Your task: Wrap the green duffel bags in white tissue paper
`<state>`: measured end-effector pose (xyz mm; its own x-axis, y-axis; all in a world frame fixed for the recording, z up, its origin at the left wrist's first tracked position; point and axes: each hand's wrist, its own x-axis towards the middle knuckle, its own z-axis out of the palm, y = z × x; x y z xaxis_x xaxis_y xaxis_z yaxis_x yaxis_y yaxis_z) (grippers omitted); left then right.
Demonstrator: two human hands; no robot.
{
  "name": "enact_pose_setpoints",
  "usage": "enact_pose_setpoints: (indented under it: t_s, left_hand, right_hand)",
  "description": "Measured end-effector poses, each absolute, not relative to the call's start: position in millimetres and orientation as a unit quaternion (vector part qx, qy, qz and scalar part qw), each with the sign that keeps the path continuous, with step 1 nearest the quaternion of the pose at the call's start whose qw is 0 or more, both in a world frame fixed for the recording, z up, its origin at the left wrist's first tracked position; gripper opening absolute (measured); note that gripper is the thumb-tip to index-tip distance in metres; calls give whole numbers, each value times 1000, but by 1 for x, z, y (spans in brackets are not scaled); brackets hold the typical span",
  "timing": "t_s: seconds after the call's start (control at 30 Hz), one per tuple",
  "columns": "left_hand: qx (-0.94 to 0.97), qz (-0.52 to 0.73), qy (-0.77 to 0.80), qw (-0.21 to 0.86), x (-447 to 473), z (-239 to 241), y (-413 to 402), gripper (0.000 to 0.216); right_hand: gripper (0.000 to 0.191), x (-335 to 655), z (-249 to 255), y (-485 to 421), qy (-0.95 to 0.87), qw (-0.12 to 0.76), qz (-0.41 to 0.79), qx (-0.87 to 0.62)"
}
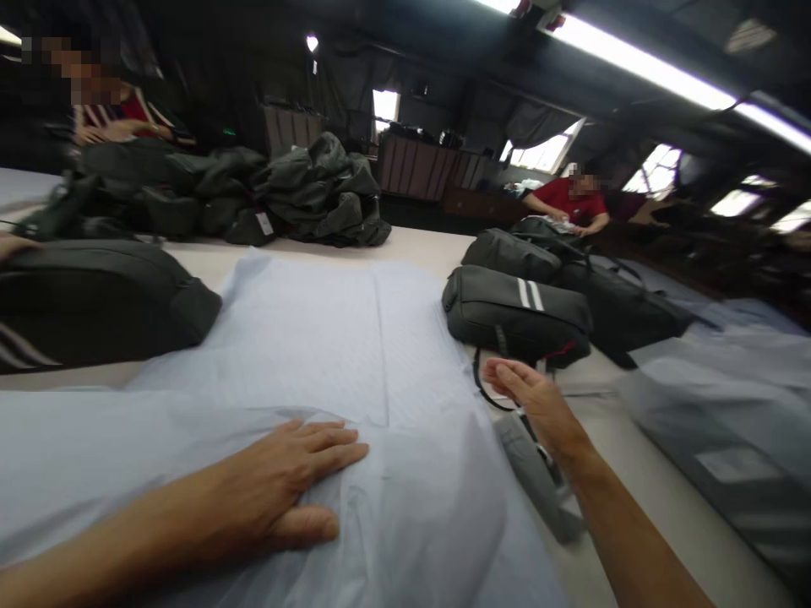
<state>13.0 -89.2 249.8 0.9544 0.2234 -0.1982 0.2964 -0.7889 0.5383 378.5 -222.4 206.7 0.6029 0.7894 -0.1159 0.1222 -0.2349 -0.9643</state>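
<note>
My left hand (297, 481) lies flat, fingers stretched out, on thin pale bluish sheets (304, 329) spread over the table. My right hand (523, 388) is raised at the sheets' right edge with thumb and fingers pressed together. Whether anything is between them is hidden. Just beyond it lies a dark duffel bag (507, 304) with two white stripes, a black strap loop (485, 384) hanging at its near side. Below my right wrist is a long grey piece (538, 477), blurred, on the table.
Left, another dark bag (95, 295) has a person's hand (16, 245) on it. Dark bags (323, 190) are heaped at the back. On the right lies a bag in translucent plastic (728, 422). Two people work farther off, one in a red shirt (579, 198).
</note>
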Motion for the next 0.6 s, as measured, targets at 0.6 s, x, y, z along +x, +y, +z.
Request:
enact_pose_setpoints:
  t_s: [0.6]
  left_hand:
    - [921, 75, 307, 230, 4, 201, -95, 66]
  right_hand:
    - [39, 477, 102, -410, -117, 415, 418, -799]
